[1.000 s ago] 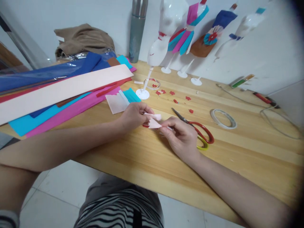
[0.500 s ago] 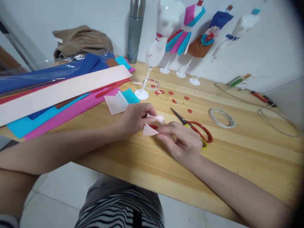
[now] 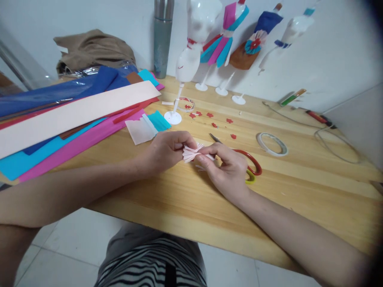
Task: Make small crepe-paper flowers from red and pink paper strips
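Observation:
Pale pink pleated paper [image 3: 190, 154] is pinched between my two hands above the table. My left hand [image 3: 170, 150] grips its left side with thumb and forefinger. My right hand [image 3: 229, 167] pinches the paper from the right, and the pleats fan out between the fingertips. Whether it is one piece or two is hard to tell. Partly behind my right hand lie scissors [image 3: 254, 162] with red and yellow handles. Just beyond the hands, small red paper flowers [image 3: 229, 120] are scattered on the wood.
Coloured paper strips [image 3: 74, 107] cover the left of the table [image 3: 167, 207]. A white mannequin [image 3: 188, 63] stands behind the hands, with several others, some dressed in paper, along the wall. A tape roll [image 3: 272, 144] lies right, near a cable [image 3: 323, 147]. A bottle [image 3: 162, 44] stands behind.
My hands have come together, and the two pink pleated ends that were apart now meet between the fingertips. The whole view has shifted slightly, with the table things appearing further left.

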`<state>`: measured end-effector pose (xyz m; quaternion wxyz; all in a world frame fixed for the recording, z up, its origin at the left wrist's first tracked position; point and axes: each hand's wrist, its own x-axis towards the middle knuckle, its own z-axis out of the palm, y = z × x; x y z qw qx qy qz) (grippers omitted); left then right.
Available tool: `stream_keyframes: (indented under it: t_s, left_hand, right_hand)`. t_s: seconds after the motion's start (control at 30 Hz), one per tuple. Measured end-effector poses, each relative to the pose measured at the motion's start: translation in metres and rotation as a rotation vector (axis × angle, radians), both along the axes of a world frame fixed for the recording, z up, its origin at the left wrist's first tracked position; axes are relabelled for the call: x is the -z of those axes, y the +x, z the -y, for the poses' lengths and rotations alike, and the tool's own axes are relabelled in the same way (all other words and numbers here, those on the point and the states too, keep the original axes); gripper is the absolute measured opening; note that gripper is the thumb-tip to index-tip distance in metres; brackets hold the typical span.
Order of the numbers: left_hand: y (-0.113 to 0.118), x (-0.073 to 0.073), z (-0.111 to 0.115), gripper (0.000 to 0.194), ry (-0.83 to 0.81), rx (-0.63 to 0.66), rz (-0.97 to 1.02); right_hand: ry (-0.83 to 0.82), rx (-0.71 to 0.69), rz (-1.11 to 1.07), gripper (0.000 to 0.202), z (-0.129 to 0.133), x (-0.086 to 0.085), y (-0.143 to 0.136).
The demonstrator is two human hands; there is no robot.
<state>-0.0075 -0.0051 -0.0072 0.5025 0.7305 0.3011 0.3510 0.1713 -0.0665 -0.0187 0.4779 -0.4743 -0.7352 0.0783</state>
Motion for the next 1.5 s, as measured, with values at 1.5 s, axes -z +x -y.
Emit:
stream_keyframes:
  t_s: [1.5]
  left_hand:
    - [-0.001, -0.002, 0.004, 0.014, 0.252, -0.059, -0.143]
  right_hand:
    - [-0.097, 0.031, -0.041, 0.015, 0.0, 0.003, 0.0]
